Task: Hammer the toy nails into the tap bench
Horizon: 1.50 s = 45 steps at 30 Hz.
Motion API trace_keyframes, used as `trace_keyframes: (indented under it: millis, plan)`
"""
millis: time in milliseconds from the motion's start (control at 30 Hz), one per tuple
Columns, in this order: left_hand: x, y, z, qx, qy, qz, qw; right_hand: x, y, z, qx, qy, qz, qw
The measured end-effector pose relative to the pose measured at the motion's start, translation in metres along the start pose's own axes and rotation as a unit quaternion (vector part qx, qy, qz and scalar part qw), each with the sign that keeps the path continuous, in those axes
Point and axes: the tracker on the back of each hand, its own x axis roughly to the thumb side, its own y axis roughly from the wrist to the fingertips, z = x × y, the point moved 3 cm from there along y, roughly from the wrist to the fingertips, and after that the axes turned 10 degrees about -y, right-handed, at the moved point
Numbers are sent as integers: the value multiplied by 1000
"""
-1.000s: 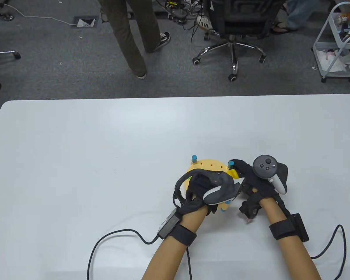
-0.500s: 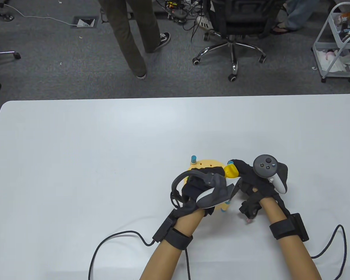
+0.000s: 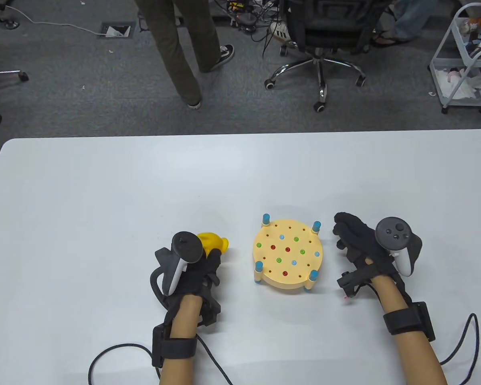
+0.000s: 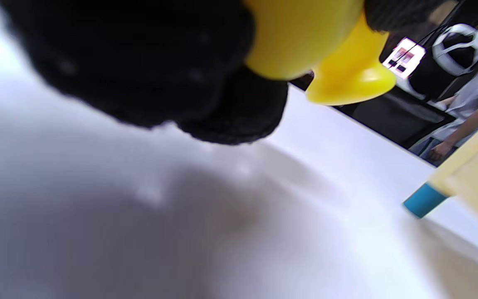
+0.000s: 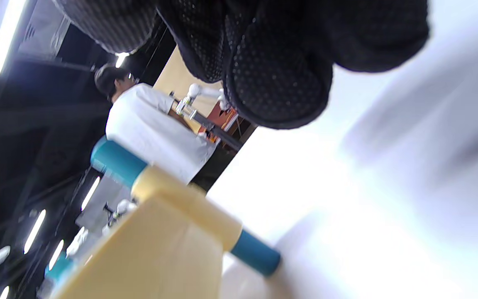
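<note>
The round yellow tap bench [image 3: 287, 254] stands on blue-tipped legs on the white table, with several coloured nail heads [image 3: 287, 250] sitting in its top. My left hand [image 3: 211, 256] is to the left of the bench and grips a yellow toy hammer [image 3: 213, 242]. The hammer head [image 4: 326, 45] shows under my gloved fingers [image 4: 147, 62] in the left wrist view, with a bench leg [image 4: 423, 200] at the right. My right hand [image 3: 346, 234] is just right of the bench, apart from it, holding nothing. Its fingertips [image 5: 276, 74] hang above a bench leg [image 5: 255, 253].
Black cables [image 3: 116, 353] trail over the table's front edge behind both wrists. Beyond the table's far edge [image 3: 240, 134] are a standing person [image 3: 176, 48], an office chair [image 3: 320, 44] and a white cart [image 3: 465, 60].
Both hands have come off the bench. My left hand swung far left carrying the yellow hammer; my right hand drew a little right. The bench top is now uncovered.
</note>
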Motion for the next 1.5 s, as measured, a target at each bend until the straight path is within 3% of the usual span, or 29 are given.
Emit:
trace_keyframes:
  millis: [100,233,467,667,867,933,1033,1133,1233,1367,1500]
  plan:
    - [-1,7,-17,-23,33,10,999,-21,-3,-15,-14,4,24,1000]
    - [-3,9,-18,-9,45,15,999,-40,-4,-25,-23,21,57,998]
    - [9,5,-22,35,213,10,976,-43,-6,-25,-22,33,60,997]
    - [19,0,-28,78,299,6,951,-30,-14,-19,-15,-1,25,1000]
    - [21,-2,-27,93,340,6,936,0,-36,-20,-6,-92,-68,993]
    - [22,-5,-21,78,333,4,940,7,-42,-23,-14,-134,-91,987]
    - [27,-26,14,93,264,-15,960,13,-49,-32,-39,-188,-108,975]
    - [29,-48,54,147,162,-77,973,15,-51,-39,-77,-246,-111,960]
    - [25,-62,74,182,103,-162,964,13,-50,-36,-84,-303,-112,943]
    - [10,-64,78,204,119,-171,957,10,-47,-24,-70,-374,-112,918]
    - [-8,-41,70,152,164,-119,967,2,-44,-13,-41,-436,-96,894]
